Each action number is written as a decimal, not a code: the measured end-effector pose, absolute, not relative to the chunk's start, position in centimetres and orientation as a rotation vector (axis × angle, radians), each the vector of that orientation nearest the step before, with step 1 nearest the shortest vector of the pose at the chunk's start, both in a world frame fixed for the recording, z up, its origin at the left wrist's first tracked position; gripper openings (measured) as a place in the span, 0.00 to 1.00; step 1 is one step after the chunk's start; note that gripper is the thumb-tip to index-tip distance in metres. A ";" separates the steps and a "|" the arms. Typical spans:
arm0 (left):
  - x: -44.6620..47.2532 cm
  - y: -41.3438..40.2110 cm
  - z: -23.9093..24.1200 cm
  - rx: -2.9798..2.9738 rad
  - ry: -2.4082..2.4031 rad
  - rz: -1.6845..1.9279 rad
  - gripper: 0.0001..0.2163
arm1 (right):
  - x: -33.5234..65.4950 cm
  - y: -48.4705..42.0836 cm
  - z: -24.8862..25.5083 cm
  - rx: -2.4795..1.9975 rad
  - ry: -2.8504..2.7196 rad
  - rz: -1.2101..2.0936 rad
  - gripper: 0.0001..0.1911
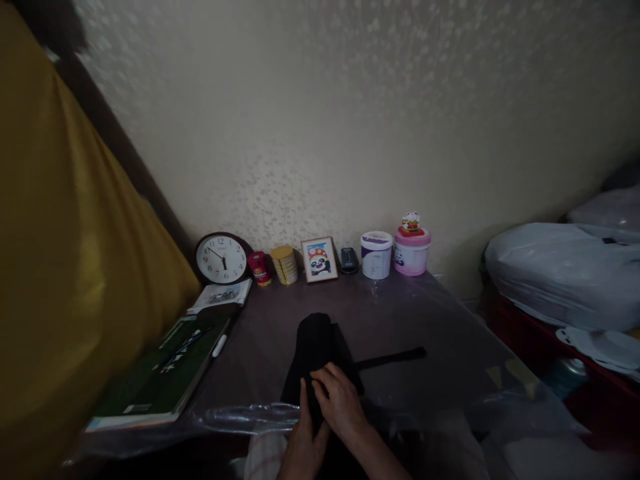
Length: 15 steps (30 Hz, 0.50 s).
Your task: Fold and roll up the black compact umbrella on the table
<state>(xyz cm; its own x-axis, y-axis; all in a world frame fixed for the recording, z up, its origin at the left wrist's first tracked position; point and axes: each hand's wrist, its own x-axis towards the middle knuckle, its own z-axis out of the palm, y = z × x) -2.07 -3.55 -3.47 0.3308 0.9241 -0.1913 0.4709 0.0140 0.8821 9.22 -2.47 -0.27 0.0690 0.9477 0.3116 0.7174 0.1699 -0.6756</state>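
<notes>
A black cloth item [315, 340] with a long narrow strap lies on the near middle of the table, its lower part hanging toward my lap. The strap [393, 358] stretches out to the right. My left hand [306, 437] holds the lower part of the cloth, with fabric between its thumb and forefinger. Just right of it and a little higher, my right hand [340, 400] has its fingers bent and pinched on the same cloth. What kind of item it is cannot be made out in the dim light.
Along the wall stand a clock [222, 259], a red can [260, 269], a yellow-lidded jar [285, 265], a framed panda picture [319, 259] and two tubs [377, 257]. Books [155, 373] lie left beside a yellow curtain [75, 233]. Plastic sheeting covers the table [280, 307].
</notes>
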 end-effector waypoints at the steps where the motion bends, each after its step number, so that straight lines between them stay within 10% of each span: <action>1: -2.0 -3.6 -3.3 1.621 1.295 0.586 0.37 | 9.2 -2.5 -0.3 -1.599 -1.713 0.372 0.12; 15: -2.2 -3.6 -1.6 1.698 1.169 0.655 0.39 | 8.9 -3.0 0.3 -1.522 -1.891 0.287 0.12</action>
<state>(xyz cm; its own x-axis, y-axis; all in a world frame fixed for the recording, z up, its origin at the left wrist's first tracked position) -2.16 -3.63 -1.64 0.4019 0.9124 -0.0777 0.4095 -0.1032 0.9065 8.92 -3.03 0.32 -0.0820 0.9263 0.3676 0.7758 0.2909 -0.5599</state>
